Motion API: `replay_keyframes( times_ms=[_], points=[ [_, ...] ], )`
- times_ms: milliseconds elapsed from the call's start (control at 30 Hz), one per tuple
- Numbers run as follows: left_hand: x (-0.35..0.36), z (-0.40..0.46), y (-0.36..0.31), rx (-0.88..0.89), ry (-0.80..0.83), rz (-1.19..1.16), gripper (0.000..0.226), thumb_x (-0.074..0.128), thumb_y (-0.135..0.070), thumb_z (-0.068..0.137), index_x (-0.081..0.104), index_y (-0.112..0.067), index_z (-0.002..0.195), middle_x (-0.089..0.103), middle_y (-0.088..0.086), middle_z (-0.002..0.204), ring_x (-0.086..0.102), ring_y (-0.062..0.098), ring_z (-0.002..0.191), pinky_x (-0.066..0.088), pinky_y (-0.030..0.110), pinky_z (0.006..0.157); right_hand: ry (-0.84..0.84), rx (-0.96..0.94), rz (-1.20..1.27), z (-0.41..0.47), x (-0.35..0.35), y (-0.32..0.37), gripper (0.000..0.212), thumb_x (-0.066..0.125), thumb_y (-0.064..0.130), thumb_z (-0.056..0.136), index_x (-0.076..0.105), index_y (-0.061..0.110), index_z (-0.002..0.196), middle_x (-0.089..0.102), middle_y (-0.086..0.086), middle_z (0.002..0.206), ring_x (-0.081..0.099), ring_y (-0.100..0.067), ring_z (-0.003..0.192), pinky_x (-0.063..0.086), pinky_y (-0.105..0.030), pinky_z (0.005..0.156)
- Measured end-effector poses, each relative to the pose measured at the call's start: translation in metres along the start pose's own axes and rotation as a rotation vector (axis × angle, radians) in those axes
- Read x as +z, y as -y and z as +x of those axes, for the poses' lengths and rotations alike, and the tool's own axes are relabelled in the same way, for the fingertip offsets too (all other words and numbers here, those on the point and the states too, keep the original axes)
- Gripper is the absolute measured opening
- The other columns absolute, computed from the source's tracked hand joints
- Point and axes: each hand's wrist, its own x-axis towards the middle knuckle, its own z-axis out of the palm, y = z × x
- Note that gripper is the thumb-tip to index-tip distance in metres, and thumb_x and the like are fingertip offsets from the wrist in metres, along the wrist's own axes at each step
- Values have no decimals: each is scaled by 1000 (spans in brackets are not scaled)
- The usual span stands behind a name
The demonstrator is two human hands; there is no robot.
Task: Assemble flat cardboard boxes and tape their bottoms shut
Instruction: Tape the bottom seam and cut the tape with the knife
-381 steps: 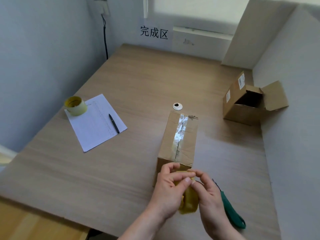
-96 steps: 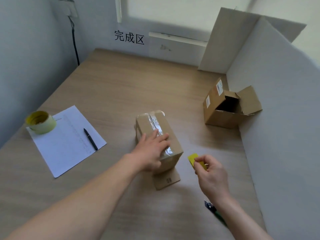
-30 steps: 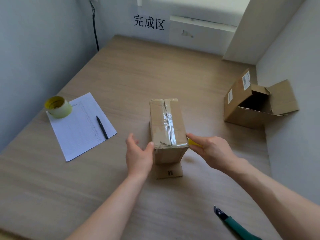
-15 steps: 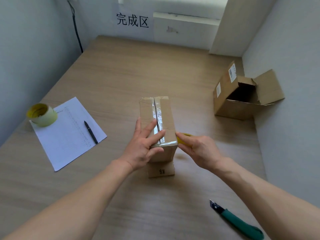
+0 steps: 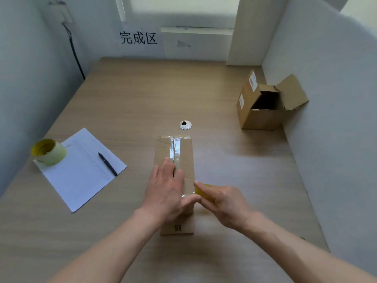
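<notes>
Head view: left hand point(image 5: 165, 190) flat on box point(image 5: 184, 154); right hand point(image 5: 224, 203) gripping tape roll point(image 5: 202, 192) at its edge

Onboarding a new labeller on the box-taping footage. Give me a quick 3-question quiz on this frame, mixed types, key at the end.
1. True or false: the left hand lies flat on the taped box.
2. Multiple choice: what does the right hand hold against the box's near right edge? A) the pen B) a yellow tape roll C) the sheet of paper
3. Short answer: where does the second yellow-cored tape roll stand?

Key
1. True: the fingers are straight and press the top, over the tape seam.
2. B: the yellow tape roll. The pen lies on the sheet of paper.
3. On the paper's far left corner.
</notes>
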Motion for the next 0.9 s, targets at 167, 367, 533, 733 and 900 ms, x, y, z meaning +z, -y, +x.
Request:
replay_keyframes(
  times_ms=[167,367,533,733,900],
  points=[
    [10,4,-1,-38,92,54,55,22,-65,91,39,-37,136,22,1,156,12,32,145,16,46,109,59,138,47,-6,2,1,58,54,53,94,40,38,148,66,-1,128,62,-28,111,47,-35,85],
    [5,1,14,-44,-83,-236,37,50,-21,92,64,-24,126,51,7,143,40,37,135,37,46,102,190,268,313,-18,-12,7,65,52,45,81,44,37,146,54,9,144,51,-11,128,40,-26,106],
    [-2,-1,8,329,-143,-96,47,38,-17,83,71,-19,118,60,17,129,54,41,114,52,47,85,347,427,534,-10,-30,2,54,65,29,70,68,30,123,71,5,104,61,-10,95,49,-26,84],
    [-11,23,3,427,227,-107,71,49,2,78,42,-19,145,59,2,124,48,29,104,49,38,85,358,231,-235,12,-57,-11,27,57,49,85,64,30,103,65,6,91,61,-24,91,50,-34,74],
    [-15,38,-11,143,354,-281,67,50,-24,79,30,-32,142,58,-15,101,48,21,105,45,39,84,201,142,-386,27,-62,-6,30,57,54,86,61,25,88,56,4,77,60,-27,84,38,-32,60]
  ],
)
